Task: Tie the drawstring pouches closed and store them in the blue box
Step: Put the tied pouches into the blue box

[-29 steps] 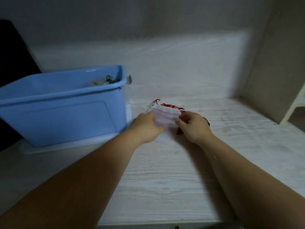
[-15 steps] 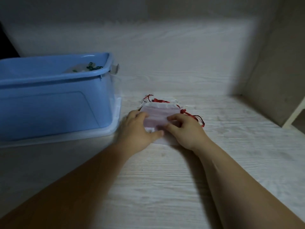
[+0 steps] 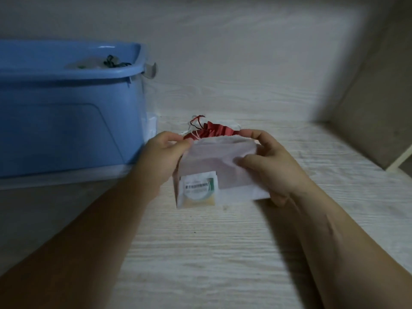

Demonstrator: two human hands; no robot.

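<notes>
A sheer white drawstring pouch (image 3: 214, 161) with a small labelled packet (image 3: 198, 190) inside is held above the table between both hands. My left hand (image 3: 162, 155) pinches its top left corner. My right hand (image 3: 269, 166) grips its right side, thumb on the front. Behind it a red pouch (image 3: 209, 131) with red cords lies on the table, partly hidden. The blue box (image 3: 66, 108) stands at the left, with a pale pouch with dark cords (image 3: 100, 63) showing over its rim.
The blue box rests on its clear lid (image 3: 66, 177). A pale wood-grain table (image 3: 211, 253) runs to a back wall. A beige side panel (image 3: 376, 108) closes off the right.
The white pouch was pressed flat on the table by both hands; now it is lifted toward me, upright, showing the packet inside. The red pouch behind is uncovered.
</notes>
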